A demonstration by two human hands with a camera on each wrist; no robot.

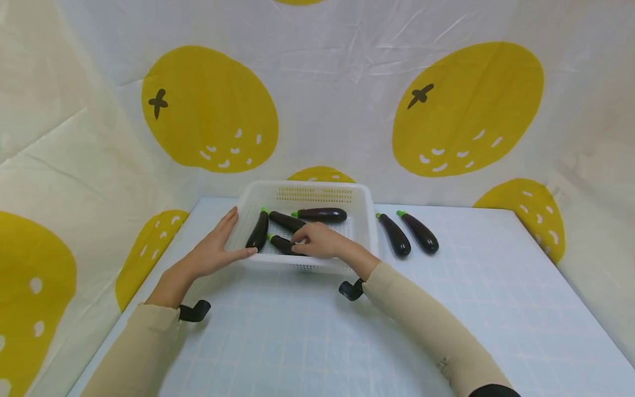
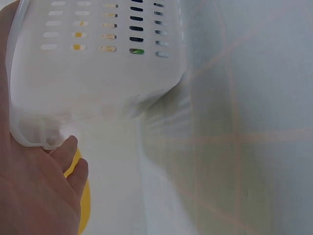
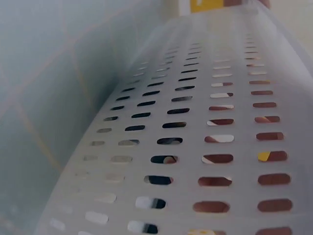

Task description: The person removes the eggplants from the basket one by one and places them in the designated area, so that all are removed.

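A white plastic basket [image 1: 307, 263] with slotted walls holds several dark eggplants with green stems. My left hand [image 1: 213, 251] rests on its front left corner, fingers fairly straight along the left side and thumb on the front rim. Close by that thumb, an eggplant [image 1: 258, 232] leans along the left wall. Reaching over the front rim, my right hand [image 1: 319, 241] holds the front eggplant [image 1: 281, 244] with bent fingers; its far end is hidden under the hand. Behind it lie a slanted eggplant [image 1: 285, 221] and a crosswise eggplant [image 1: 321, 215]. The right wrist view shows mostly the slotted wall [image 3: 190, 147].
Outside the basket, on the right, an eggplant [image 1: 395, 236] lies beside another eggplant [image 1: 420, 234], stems pointing away. The table [image 1: 278, 342] has a pale blue checked cover. Behind it hangs a white curtain [image 1: 337, 110] printed with large yellow fruit.
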